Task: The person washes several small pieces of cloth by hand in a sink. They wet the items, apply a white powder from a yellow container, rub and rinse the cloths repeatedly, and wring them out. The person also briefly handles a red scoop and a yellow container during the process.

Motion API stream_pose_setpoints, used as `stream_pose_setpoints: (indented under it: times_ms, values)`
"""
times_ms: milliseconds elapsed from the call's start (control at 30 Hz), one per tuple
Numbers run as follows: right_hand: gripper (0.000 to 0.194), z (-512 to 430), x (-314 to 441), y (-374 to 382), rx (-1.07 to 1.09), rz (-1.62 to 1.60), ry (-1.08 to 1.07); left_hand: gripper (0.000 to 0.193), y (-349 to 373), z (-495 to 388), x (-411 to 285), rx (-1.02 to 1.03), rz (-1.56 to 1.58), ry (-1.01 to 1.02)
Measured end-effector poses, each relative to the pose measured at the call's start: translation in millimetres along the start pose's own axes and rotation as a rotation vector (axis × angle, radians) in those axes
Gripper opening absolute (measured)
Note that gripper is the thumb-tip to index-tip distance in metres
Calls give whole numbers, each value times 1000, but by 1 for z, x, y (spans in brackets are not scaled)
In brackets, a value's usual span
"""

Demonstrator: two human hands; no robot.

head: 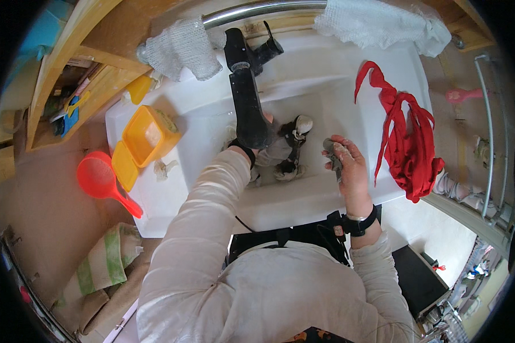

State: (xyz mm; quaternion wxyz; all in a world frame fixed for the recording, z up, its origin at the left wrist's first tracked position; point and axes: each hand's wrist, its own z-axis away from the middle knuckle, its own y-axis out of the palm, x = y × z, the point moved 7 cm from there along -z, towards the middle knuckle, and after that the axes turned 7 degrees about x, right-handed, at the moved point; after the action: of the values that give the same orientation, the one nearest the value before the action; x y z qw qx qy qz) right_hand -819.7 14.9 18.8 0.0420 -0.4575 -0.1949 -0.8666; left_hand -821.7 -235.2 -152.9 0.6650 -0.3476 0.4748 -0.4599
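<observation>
A white sink basin point(317, 180) lies in front of me, with a black faucet point(249, 98) reaching over it. My left hand point(268, 117) is mostly hidden beneath the faucet's spout, so what its fingers do cannot be seen. Beside it, on the basin floor, lies wet black, white and grey cloth point(292, 143). My right hand point(347, 160) is raised over the right side of the basin, its fingers closed around a small crumpled grey cloth point(335, 160).
Red cloth point(407, 141) is draped on the sink's right rim. At the left rim sit an open yellow plastic box point(143, 136) and a red plastic dipper point(98, 176). Bubble wrap point(182, 49) covers part of a metal rail point(262, 10) behind the faucet.
</observation>
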Motion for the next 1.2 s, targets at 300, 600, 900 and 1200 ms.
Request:
stream_pose_setpoints:
  times_ms: [300, 600, 900, 1200]
  values:
    - [26, 2, 32, 2, -66, 2, -66, 27, -38, 21, -26, 155, 147, -62]
    - [28, -39, 41, 19, 147, -49, 4, 45, -49, 39, -113, -77, 2, 82]
    - [27, -59, -13, 50, 572, 308, -18, 27, -64, 119, -17, -385, 2026, -212]
    - [27, -74, -113, 142, 704, 360, 104, 28, -61, 204, 22, -782, 2376, -543]
